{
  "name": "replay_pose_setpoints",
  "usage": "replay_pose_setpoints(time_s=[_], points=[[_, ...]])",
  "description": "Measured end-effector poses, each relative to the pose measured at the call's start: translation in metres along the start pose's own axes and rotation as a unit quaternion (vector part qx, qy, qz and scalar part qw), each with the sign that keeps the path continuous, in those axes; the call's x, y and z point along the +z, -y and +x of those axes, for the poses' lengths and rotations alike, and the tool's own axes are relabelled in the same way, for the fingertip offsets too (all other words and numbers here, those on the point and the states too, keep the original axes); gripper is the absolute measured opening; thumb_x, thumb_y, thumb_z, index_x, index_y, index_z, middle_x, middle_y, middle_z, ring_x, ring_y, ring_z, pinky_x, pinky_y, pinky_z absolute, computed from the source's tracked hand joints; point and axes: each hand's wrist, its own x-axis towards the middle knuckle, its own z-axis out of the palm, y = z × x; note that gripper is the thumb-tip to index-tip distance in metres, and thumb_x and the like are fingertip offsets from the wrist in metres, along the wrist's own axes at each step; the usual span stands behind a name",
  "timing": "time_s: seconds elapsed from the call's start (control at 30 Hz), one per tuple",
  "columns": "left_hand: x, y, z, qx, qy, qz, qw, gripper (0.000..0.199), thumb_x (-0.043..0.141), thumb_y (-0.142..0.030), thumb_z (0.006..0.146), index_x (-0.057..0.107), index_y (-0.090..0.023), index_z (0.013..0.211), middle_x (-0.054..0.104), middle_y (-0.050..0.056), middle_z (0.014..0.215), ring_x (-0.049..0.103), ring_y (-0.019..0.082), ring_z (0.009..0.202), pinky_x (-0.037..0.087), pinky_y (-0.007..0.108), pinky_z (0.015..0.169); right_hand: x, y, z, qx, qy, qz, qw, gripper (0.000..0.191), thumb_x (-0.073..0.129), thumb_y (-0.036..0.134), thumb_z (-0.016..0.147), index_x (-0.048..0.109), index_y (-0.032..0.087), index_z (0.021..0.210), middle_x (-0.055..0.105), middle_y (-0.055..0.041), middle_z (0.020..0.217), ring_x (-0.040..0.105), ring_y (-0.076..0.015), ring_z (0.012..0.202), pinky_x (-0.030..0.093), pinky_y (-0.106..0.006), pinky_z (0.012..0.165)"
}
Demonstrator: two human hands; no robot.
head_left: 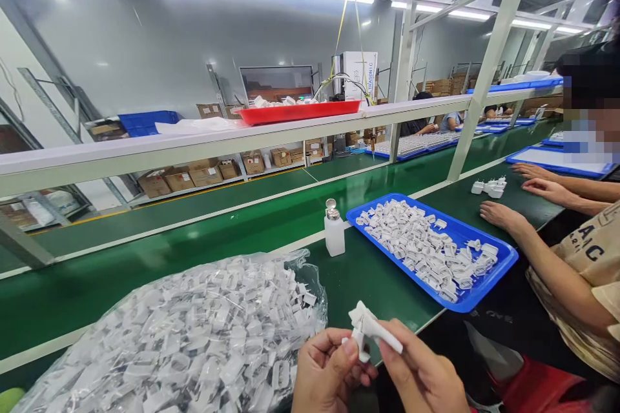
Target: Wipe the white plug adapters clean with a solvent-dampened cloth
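Observation:
At the bottom middle, my left hand (327,371) pinches a small white plastic plug housing (361,350) between thumb and fingers. Close on its right, my right hand (421,368) grips a folded white cloth (385,334), whose upper end touches the housing. Part of the housing is hidden by the cloth and my fingers. A large clear plastic bag (194,335) full of similar white parts lies to the left of my hands. Beyond them, on the right, a blue tray (501,264) holds many loose white plug parts.
A white pump bottle (334,235) with its metal lid up stands between bag and tray. Co-workers' hands (506,216) rest on the bench at right, near several white plugs (489,188). A shelf rail (194,155) carrying a red tray (300,113) crosses above the green conveyor (271,222).

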Motion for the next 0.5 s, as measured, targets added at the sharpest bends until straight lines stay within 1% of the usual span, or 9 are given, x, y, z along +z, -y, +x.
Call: replay_pose_setpoints(time_s=[0.07,0.1,0.13,0.2,0.23,0.27,0.37,0.43,0.5], points=[[-0.001,0.001,0.001,-0.016,0.016,-0.009,1.000,0.043,0.099,-0.044,0.053,0.075,-0.012,0.070,0.071,0.005,0.060,0.067,0.013,0.051,0.050,0.019,0.051,-0.007,-0.007,0.007,0.087,-0.004,0.105,0.991,0.033,0.075,0.048,0.085,0.082,0.024,0.108,0.074,-0.0055,0.078,0.065,-0.0175,0.062,0.053,-0.023,0.057],[-0.002,0.001,0.001,-0.024,0.024,-0.013,0.999,0.043,0.098,-0.045,0.056,0.076,-0.011,0.071,0.073,0.006,0.063,0.068,0.013,0.053,0.050,0.019,0.051,-0.009,-0.011,0.010,0.115,-0.017,0.152,0.981,0.035,0.077,0.048,0.083,0.081,0.024,0.108,0.076,-0.0070,0.083,0.066,-0.0188,0.064,0.055,-0.025,0.058],[-0.002,0.001,0.002,-0.032,0.032,-0.017,0.999,0.043,0.096,-0.046,0.058,0.076,-0.011,0.071,0.074,0.007,0.066,0.068,0.013,0.054,0.050,0.018,0.051,-0.011,-0.015,0.012,0.130,-0.035,0.184,0.974,0.038,0.078,0.048,0.081,0.081,0.023,0.109,0.077,-0.0084,0.089,0.068,-0.0203,0.066,0.055,-0.027,0.058],[-0.003,0.002,0.002,-0.046,0.043,-0.025,0.998,0.044,0.095,-0.048,0.061,0.076,-0.010,0.070,0.074,0.008,0.068,0.068,0.012,0.055,0.051,0.016,0.051,-0.012,-0.021,0.013,0.139,-0.064,0.196,0.969,0.042,0.081,0.048,0.079,0.080,0.021,0.111,0.079,-0.0096,0.093,0.069,-0.0225,0.069,0.057,-0.029,0.061],[-0.002,0.003,0.002,-0.052,0.045,-0.029,0.997,0.044,0.094,-0.048,0.062,0.076,-0.010,0.071,0.074,0.008,0.068,0.068,0.012,0.056,0.051,0.016,0.051,-0.011,-0.022,0.012,0.141,-0.061,0.189,0.970,0.044,0.082,0.048,0.078,0.080,0.021,0.112,0.079,-0.0097,0.093,0.070,-0.0235,0.070,0.057,-0.030,0.061],[-0.002,0.004,0.003,-0.056,0.046,-0.032,0.997,0.043,0.094,-0.048,0.063,0.076,-0.010,0.072,0.074,0.008,0.068,0.068,0.012,0.056,0.052,0.016,0.052,-0.009,-0.023,0.010,0.146,-0.042,0.187,0.971,0.045,0.083,0.048,0.077,0.080,0.020,0.113,0.078,-0.0098,0.090,0.070,-0.0242,0.070,0.057,-0.030,0.061],[-0.001,0.009,0.004,-0.064,0.038,-0.035,0.997,0.040,0.094,-0.045,0.065,0.076,-0.011,0.073,0.075,0.008,0.069,0.069,0.013,0.056,0.055,0.017,0.053,-0.005,-0.024,0.005,0.168,0.032,0.235,0.957,0.043,0.081,0.046,0.081,0.079,0.019,0.115,0.078,-0.0100,0.087,0.070,-0.0235,0.069,0.058,-0.032,0.062],[0.000,0.013,0.004,-0.064,0.023,-0.043,0.997,0.037,0.094,-0.042,0.065,0.076,-0.011,0.074,0.076,0.008,0.070,0.070,0.013,0.056,0.057,0.018,0.053,-0.005,-0.025,0.004,0.172,0.046,0.278,0.944,0.038,0.080,0.042,0.084,0.079,0.021,0.115,0.078,-0.0097,0.088,0.071,-0.0216,0.069,0.059,-0.031,0.065],[0.000,0.015,0.005,-0.064,0.008,-0.054,0.996,0.035,0.094,-0.040,0.066,0.077,-0.010,0.076,0.077,0.008,0.071,0.071,0.014,0.056,0.058,0.018,0.054,-0.006,-0.027,0.004,0.168,0.037,0.305,0.937,0.033,0.079,0.038,0.085,0.079,0.023,0.115,0.079,-0.0092,0.090,0.072,-0.0207,0.072,0.060,-0.030,0.069]])
